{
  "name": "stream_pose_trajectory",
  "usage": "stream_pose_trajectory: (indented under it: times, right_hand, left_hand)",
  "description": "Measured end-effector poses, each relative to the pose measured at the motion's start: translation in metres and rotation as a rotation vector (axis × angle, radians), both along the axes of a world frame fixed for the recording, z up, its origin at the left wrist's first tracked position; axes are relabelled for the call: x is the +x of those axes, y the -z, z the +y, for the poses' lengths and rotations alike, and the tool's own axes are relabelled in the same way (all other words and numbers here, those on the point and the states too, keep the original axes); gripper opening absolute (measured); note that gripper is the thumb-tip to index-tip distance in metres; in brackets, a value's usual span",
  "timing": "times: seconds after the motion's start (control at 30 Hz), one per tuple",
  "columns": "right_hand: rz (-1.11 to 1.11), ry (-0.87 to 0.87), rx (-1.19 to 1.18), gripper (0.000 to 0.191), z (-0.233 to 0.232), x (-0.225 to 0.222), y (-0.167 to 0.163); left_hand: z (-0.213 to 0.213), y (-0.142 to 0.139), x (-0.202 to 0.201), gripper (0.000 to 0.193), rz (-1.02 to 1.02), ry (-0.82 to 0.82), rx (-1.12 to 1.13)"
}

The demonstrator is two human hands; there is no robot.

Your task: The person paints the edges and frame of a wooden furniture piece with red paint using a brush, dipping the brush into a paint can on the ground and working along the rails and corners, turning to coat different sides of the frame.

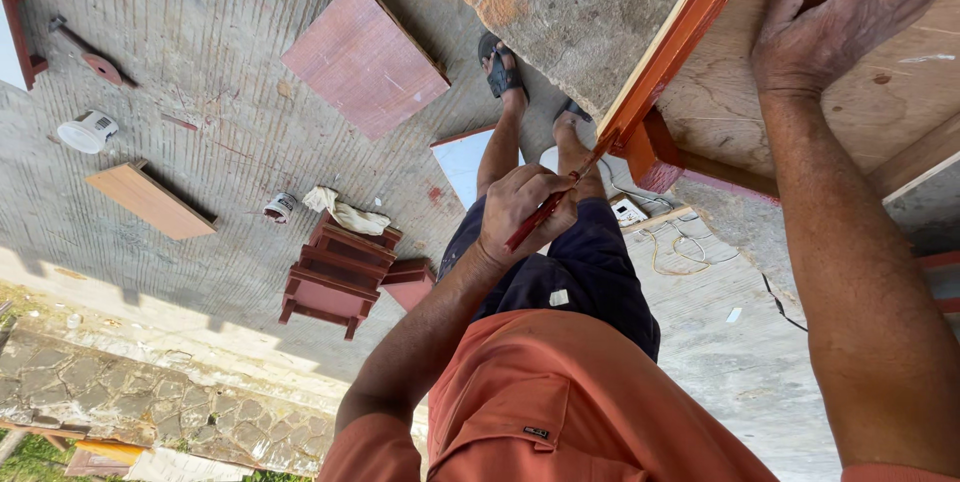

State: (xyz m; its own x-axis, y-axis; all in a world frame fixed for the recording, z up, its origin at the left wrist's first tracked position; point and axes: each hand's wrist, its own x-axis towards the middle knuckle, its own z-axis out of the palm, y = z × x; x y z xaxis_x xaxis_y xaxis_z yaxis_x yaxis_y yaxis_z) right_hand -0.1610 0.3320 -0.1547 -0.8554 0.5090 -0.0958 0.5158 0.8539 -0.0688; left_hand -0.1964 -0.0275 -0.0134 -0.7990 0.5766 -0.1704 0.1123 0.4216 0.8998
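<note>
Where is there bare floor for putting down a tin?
Bare concrete lies between the reddish board and the white tub, and between the cables and the orange shirt. It is crowded around the red stool, rag and small tin.

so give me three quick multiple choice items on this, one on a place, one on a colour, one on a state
1. Where does the right hand lie?
A. on the plywood panel
B. on the small stool
C. on the knee

2. What colour is the panel's painted edge?
A. blue
B. orange-red
C. green

3. How is the left hand?
A. open and empty
B. flat on the ground
C. closed around a brush

Key:
1 A: the right hand lies flat on the bare plywood panel.
2 B: the painted edge shows orange-red.
3 C: the left hand grips the brush, whose tip meets that edge.
</note>
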Motion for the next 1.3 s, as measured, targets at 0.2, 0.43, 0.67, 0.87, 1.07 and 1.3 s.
stream_pose_trajectory:
  times: [0.2,0.43,0.67,0.87,1.07,1.3]
  right_hand:
    - [0.006,-0.002,0.048,0.084,-0.002,0.003,0.002]
    - [0.001,0.019,0.010,0.080,0.000,0.000,0.001]
    - [0.040,-0.019,0.016,0.075,-0.002,-0.003,-0.005]
    - [0.080,0.000,-0.074,0.070,-0.002,-0.007,-0.005]
    - [0.065,-0.024,0.000,0.071,-0.001,0.000,-0.002]
    - [0.105,-0.010,-0.014,0.074,-0.002,-0.005,-0.003]
  left_hand:
    - [0.006,-0.009,-0.013,0.022,-0.010,0.062,-0.070]
    - [0.012,-0.012,-0.013,0.020,0.012,0.080,-0.136]
    - [0.020,-0.006,-0.018,0.017,0.095,0.124,-0.163]
    - [0.021,-0.012,-0.029,0.022,0.159,0.149,-0.212]
    - [0.020,-0.008,-0.033,0.026,0.037,0.148,-0.189]
    - [0.010,-0.015,-0.044,0.018,-0.148,-0.066,-0.124]
